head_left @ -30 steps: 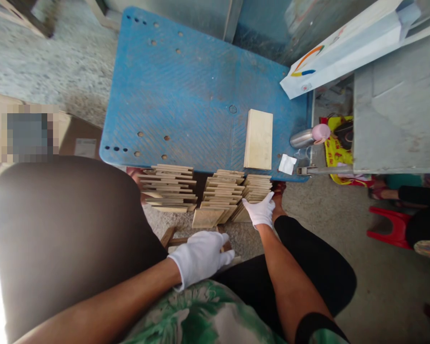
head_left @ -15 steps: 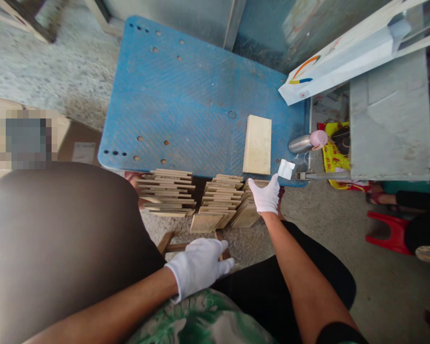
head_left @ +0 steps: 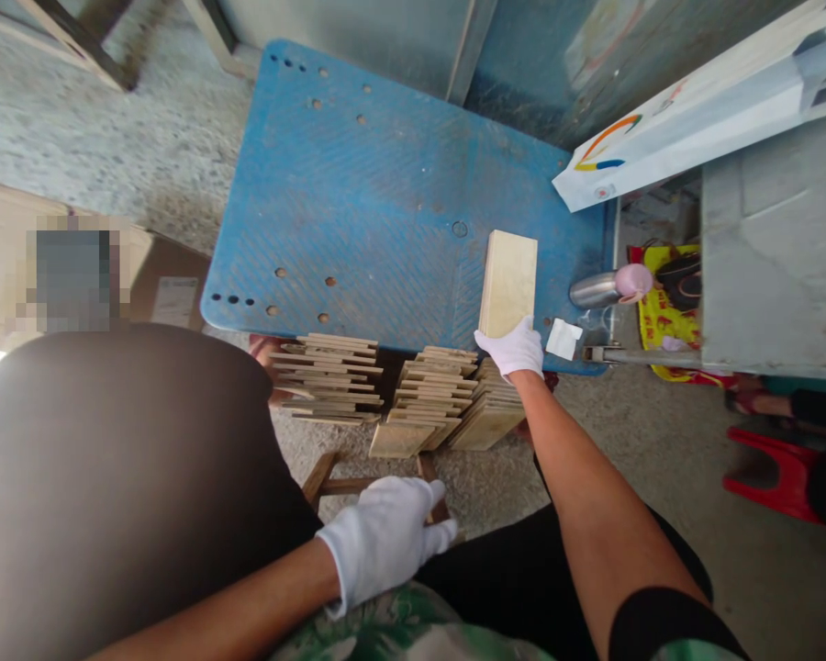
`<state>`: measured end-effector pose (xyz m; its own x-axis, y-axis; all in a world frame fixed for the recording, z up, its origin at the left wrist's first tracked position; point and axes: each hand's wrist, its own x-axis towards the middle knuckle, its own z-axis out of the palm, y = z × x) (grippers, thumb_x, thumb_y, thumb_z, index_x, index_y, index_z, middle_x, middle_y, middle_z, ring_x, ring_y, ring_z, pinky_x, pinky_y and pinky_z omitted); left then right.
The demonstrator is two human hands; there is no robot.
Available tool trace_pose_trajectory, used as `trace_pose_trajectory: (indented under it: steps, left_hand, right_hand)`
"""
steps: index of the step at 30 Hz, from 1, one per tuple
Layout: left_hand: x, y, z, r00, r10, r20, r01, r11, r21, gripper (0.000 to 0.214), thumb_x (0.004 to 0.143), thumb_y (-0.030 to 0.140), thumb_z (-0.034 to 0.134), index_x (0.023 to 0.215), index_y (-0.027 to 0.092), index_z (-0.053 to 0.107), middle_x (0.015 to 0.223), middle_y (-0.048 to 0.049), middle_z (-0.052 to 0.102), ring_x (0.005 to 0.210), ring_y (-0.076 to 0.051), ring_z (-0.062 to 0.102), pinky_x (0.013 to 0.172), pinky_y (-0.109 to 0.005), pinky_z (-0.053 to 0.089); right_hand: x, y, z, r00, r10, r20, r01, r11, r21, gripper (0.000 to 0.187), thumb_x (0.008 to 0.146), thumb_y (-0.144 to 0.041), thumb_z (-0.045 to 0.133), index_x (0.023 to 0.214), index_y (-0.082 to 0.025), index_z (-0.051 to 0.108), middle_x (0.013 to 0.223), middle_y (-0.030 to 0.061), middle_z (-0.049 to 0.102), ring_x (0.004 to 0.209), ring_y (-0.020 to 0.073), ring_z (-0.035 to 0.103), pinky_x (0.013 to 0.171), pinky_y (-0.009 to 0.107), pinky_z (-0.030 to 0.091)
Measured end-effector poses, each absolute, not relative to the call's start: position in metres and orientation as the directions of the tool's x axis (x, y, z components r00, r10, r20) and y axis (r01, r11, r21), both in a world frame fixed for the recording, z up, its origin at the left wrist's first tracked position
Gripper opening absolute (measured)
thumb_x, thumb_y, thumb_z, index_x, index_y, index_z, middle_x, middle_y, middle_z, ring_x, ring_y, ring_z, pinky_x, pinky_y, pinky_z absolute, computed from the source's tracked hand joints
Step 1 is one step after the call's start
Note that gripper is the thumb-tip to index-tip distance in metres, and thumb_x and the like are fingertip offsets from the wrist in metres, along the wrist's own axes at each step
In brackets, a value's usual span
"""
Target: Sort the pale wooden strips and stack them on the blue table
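On the near right part of the blue plastic table [head_left: 358,184] lies a small stack of thin wooden boards [head_left: 512,275]. My right hand [head_left: 515,350], in a white glove, grips the near end of that stack, thumb at its left side and fingers at its right. Some fingertips are hidden by the hand. My left hand [head_left: 389,537], also gloved in white, hovers near my lap with loosely bent fingers and thumb apart, holding nothing. Below the table's near edge, more boards stand in staggered piles: a left pile [head_left: 330,378], a middle pile [head_left: 433,390] and a right pile [head_left: 492,408].
Right of the boards lie a white scrap of paper [head_left: 564,339] and a steel bottle [head_left: 596,290] with a pink cap. A white paper bag [head_left: 688,124] leans at the back right. A red stool [head_left: 771,473] and a cardboard box [head_left: 172,275] stand at the sides.
My right hand has moved forward from the table's edge onto the near end of the board stack and closed on it. My left hand stays nearly in place; the view has shifted slightly.
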<state>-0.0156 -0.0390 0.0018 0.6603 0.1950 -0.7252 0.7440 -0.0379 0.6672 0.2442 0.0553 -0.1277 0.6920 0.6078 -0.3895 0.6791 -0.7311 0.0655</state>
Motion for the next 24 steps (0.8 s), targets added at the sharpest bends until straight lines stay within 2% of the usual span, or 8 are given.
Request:
trace_pose_trajectory:
  steps: [4, 9, 15, 19, 24]
  left_hand:
    - [-0.015, -0.04, 0.002, 0.658, 0.19, -0.729, 0.746, -0.033, 0.665, 0.051, 0.086, 0.049, 0.039, 0.117, 0.016, 0.063, 0.105, -0.0167, 0.069, 0.1, -0.035, 0.065, 0.086, -0.043, 0.048]
    - [-0.014, -0.038, 0.006, 0.651, 0.176, -0.738, 0.757, -0.069, 0.65, 0.054, 0.087, 0.05, 0.039, 0.12, 0.015, 0.061, 0.104, -0.0171, 0.069, 0.1, -0.036, 0.064, 0.086, -0.045, 0.048]
    - [-0.015, -0.039, 0.009, 0.68, 0.184, -0.71, 0.733, -0.134, 0.667, 0.052, 0.087, 0.05, 0.038, 0.118, 0.016, 0.062, 0.103, -0.0157, 0.069, 0.098, -0.035, 0.065, 0.084, -0.045, 0.049]
    - [-0.016, -0.043, 0.006, 0.699, 0.212, -0.683, 0.714, -0.157, 0.683, 0.049, 0.087, 0.051, 0.038, 0.114, 0.017, 0.063, 0.099, -0.0145, 0.07, 0.095, -0.033, 0.067, 0.082, -0.043, 0.05]
    - [-0.016, -0.046, 0.001, 0.707, 0.225, -0.671, 0.707, -0.174, 0.686, 0.049, 0.088, 0.051, 0.036, 0.108, 0.017, 0.065, 0.095, -0.0141, 0.071, 0.091, -0.033, 0.068, 0.079, -0.042, 0.051]
  right_hand:
    - [0.245, 0.059, -0.118, 0.696, 0.597, -0.4, 0.676, -0.732, 0.084, 0.129, 0.051, -0.075, 0.07, 0.146, -0.003, 0.02, 0.121, 0.0261, 0.052, 0.111, 0.0367, 0.055, 0.091, 0.044, 0.045]
    - [0.25, 0.048, -0.095, 0.668, 0.635, -0.387, 0.705, -0.707, 0.057, 0.125, 0.052, -0.071, 0.072, 0.144, -0.002, 0.022, 0.12, 0.026, 0.053, 0.113, 0.0372, 0.053, 0.092, 0.045, 0.044]
    - [0.24, -0.012, -0.073, 0.703, 0.607, -0.369, 0.68, -0.727, 0.099, 0.116, 0.055, -0.071, 0.069, 0.143, -0.009, 0.025, 0.115, 0.0216, 0.054, 0.104, 0.0369, 0.058, 0.083, 0.045, 0.048]
    - [0.228, -0.057, -0.077, 0.718, 0.594, -0.362, 0.673, -0.725, 0.146, 0.114, 0.056, -0.07, 0.068, 0.143, -0.011, 0.025, 0.117, 0.0198, 0.053, 0.102, 0.036, 0.059, 0.081, 0.044, 0.049]
    - [0.223, -0.079, -0.1, 0.707, 0.573, -0.416, 0.667, -0.734, 0.123, 0.117, 0.056, -0.067, 0.069, 0.145, -0.011, 0.019, 0.119, 0.0199, 0.051, 0.107, 0.036, 0.056, 0.087, 0.044, 0.047]
